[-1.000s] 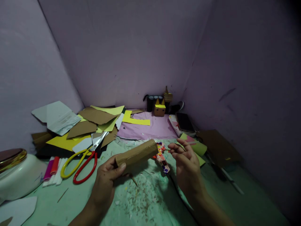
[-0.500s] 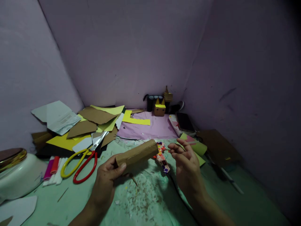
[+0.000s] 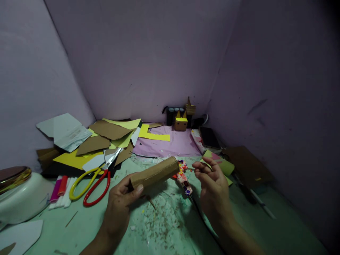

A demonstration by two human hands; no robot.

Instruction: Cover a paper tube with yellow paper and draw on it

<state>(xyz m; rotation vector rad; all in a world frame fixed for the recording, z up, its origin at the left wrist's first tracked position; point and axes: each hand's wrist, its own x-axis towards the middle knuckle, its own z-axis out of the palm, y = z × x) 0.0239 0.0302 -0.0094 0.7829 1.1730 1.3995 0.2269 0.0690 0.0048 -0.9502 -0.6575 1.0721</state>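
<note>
While supporting a brown cardboard tube (image 3: 155, 173) in the left hand (image 3: 119, 202), holding the right hand (image 3: 214, 184) raised just beyond the tube's far end, apart from it. Gripping the near end with curled left fingers, thumb pressed flat against the side. On the right, loosely bent, with fingertips gathered close to the thumb; impossible to tell about anything thin pinched there. Tilted above the green tabletop (image 3: 66, 237), rising toward the upper right, with a seam along the tube's length. Beyond the far end, a flower-patterned tool (image 3: 183, 182) with a black cord (image 3: 196, 207), perhaps a glue gun. Over to the left, yellow-and-red-handled scissors (image 3: 111, 162) against a pile of paper and cardboard pieces (image 3: 110, 130). Judging by the pose, seemingly at a stage of steadying the tube one-handed. For the next move, calling for a firm but gentle left grip, without denting the cardboard, and care near the tool.
</note>
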